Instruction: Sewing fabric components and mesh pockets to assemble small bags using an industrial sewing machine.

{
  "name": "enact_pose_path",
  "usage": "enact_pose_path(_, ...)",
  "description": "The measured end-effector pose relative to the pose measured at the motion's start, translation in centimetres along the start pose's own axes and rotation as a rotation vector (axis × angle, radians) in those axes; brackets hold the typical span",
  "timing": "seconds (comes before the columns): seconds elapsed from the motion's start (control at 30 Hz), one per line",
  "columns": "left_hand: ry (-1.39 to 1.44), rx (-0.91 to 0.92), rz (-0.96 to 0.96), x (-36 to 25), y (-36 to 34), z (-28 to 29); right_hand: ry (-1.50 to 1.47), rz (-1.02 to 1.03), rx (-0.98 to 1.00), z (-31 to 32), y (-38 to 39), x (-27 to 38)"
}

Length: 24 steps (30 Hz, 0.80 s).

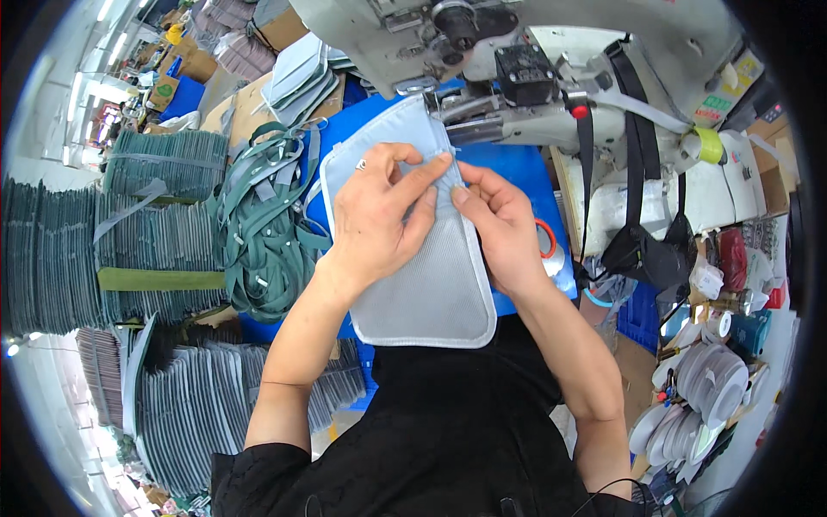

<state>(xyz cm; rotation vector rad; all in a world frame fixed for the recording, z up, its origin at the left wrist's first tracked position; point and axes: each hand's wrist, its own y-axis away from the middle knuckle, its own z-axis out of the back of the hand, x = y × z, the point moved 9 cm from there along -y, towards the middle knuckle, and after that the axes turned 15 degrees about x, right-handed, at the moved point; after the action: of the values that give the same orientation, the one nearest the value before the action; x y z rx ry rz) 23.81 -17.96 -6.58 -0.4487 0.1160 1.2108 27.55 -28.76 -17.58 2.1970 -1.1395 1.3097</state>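
A grey fabric panel (pixel 422 297) with rounded corners, pale bound edges and a mesh-like lower part lies in front of me. Its far end reaches under the head of a sewing machine (pixel 457 30). Across the panel's upper part rests my left hand (pixel 379 211), its thumb and forefinger closed at the right edge. My right hand (pixel 504 228) pinches that same edge from the right, close to the left fingertips. Both hands are closed on the panel. What exactly lies between the fingertips is partly hidden.
Green straps (pixel 267 224) lie heaped left of the panel on the blue table (pixel 551 194). Stacked green panels (pixel 164 246) and grey panels (pixel 202 414) stand farther left. Near my right wrist is a red ring-shaped handle (pixel 546 239). Black straps (pixel 636 146) hang at the right.
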Motion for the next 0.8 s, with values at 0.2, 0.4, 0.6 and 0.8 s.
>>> enact_pose_path(0.2, -0.036, 0.028, 0.007, 1.6, -2.2, 0.6, -0.162, -0.004, 0.003, -0.4, -2.7, 0.4)
enact_pose_path(0.4, 0.004, -0.248, 0.272, 10.0, 4.1, -0.5, -0.202, 0.001, -0.007, 0.4, -4.5, 0.2)
enact_pose_path(0.6, 1.365, -0.270, 0.603, 14.3, 12.2, -6.6, -0.027, 0.034, -0.090, 1.9, -3.3, 1.3)
enact_pose_path(0.8, 1.115, -0.279, 0.419, 14.8, 12.3, -1.4, 0.173, 0.318, -0.236, 6.8, -0.5, 7.7)
